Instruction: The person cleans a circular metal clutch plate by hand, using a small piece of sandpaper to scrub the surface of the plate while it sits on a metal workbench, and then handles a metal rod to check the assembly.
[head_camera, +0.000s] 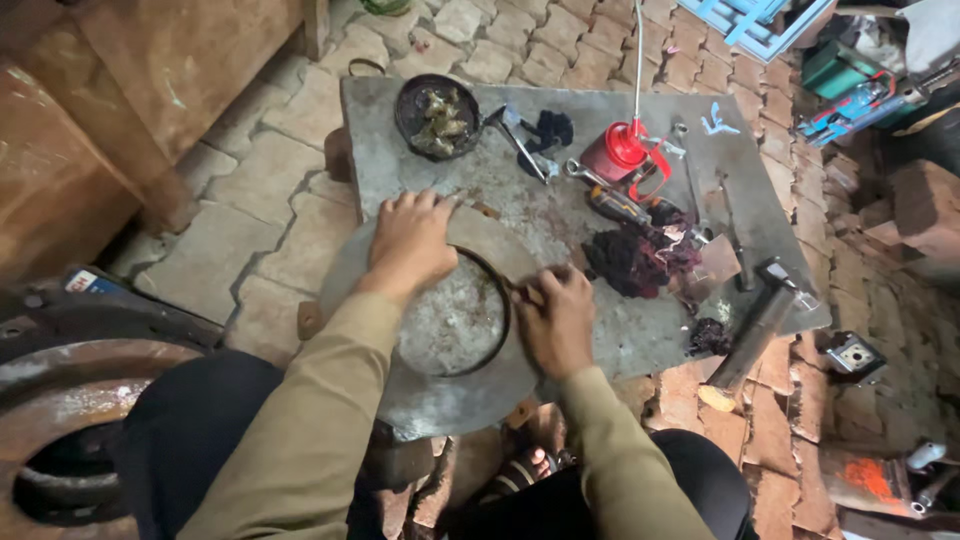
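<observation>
Ring (497, 300), dark, on round plate (430, 400) overhanging desk (640, 330) near edge; left hand (410, 240) flat, open; right hand (558, 315) closed around small tool; rags (640, 255) close right.

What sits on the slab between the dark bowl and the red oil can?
In the head view, between bowl and oil can: a small metal tool and black cloth.

left hand (410, 243) flat, fingers spread | right hand (556, 318) curled, pinching

Free room on the grey metal work plate (590, 345)

The bare strip before the black round bowl (437, 117) was open; a dark red rag heap (640, 255) and red oil can (625, 150) blocked the right side.
</observation>
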